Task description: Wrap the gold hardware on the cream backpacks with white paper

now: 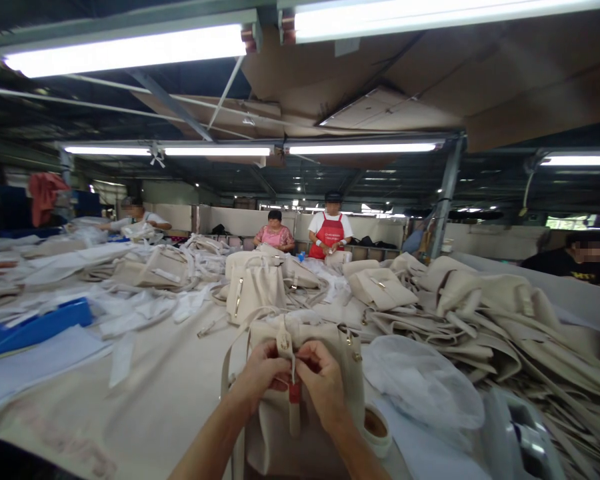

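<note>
A cream handbag (270,440) stands upright in front of me, with gold fittings at its right side. Its front tab (283,337) carries a gold clasp and hangs between my hands. Fingers closed, my left hand (263,373) pinches just under the tab at a thin pale cord (293,367). From the other side, my right hand (324,380) also pinches at this cord, thumb and finger together. A small red tag (294,392) hangs just below my fingertips, above a cream strap end. My fingers partly hide the cord.
Another cream bag (255,290) stands right behind. Stacked bags (500,320) fill the right side. Nearby are a tape roll (377,427), clear plastic (425,380), a grey tape dispenser (523,433) and a blue holder (40,327). A person in a red apron (330,233) works across the table.
</note>
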Demonstrator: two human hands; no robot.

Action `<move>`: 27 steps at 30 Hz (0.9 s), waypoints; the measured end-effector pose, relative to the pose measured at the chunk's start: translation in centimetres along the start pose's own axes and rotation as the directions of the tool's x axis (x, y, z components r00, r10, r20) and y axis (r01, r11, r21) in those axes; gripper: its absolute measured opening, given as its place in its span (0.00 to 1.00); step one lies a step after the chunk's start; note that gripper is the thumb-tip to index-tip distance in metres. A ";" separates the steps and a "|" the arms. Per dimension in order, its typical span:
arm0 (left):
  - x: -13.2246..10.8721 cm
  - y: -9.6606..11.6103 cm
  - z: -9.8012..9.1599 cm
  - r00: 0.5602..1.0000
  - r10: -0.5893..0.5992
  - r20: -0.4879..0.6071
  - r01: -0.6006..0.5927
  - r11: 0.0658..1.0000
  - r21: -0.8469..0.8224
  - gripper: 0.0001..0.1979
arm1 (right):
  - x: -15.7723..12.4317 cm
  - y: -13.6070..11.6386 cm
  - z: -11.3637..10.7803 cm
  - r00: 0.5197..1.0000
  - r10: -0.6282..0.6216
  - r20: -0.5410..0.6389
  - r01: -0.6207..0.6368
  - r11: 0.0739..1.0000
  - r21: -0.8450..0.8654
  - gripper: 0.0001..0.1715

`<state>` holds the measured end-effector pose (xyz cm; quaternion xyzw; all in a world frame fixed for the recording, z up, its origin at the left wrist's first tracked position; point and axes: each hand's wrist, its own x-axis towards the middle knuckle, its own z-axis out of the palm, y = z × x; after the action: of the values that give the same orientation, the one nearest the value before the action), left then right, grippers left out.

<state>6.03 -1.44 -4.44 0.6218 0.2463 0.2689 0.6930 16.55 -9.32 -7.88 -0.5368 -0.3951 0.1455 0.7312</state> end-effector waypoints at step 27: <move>-1.5 -1.7 -0.7 0.758 0.645 -0.102 -0.589 0.743 0.317 0.08 | -0.4 0.0 0.5 0.998 0.037 0.056 -0.040 0.998 0.048 0.12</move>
<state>4.56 -2.09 -6.24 0.7242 0.1291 0.5108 0.4448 15.94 -9.24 -8.03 -0.5219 -0.4009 0.1840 0.7301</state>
